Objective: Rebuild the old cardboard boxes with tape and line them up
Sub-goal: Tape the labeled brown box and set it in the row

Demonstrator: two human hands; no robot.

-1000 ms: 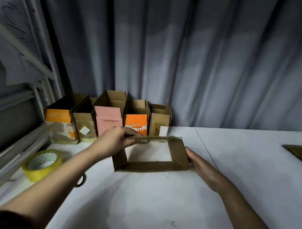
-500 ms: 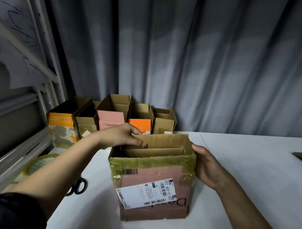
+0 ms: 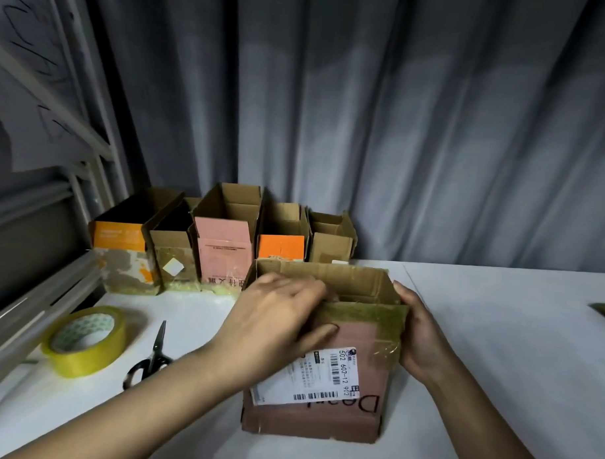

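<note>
the pink box (image 3: 323, 374) stands open side up on the white counter (image 3: 496, 339), in the lower middle of the frame. your left hand (image 3: 277, 324) grips its near top edge, fingers curled over the rim and thumb pressed on the front by the old tape. your right hand (image 3: 417, 339) holds the right side wall, fingers wrapped round the corner.

the box looks light and empty, so it should slide or lift easily. the cardboard is old and a bit soft, and it may bend if you squeeze hard. hold it by the two side walls, low down, not by the floppy flaps.

five done boxes (image 3: 222, 240) stand in a row at the middle left. the tape roll (image 3: 84, 342) and scissors (image 3: 152, 354) lie at the lower left.
</note>
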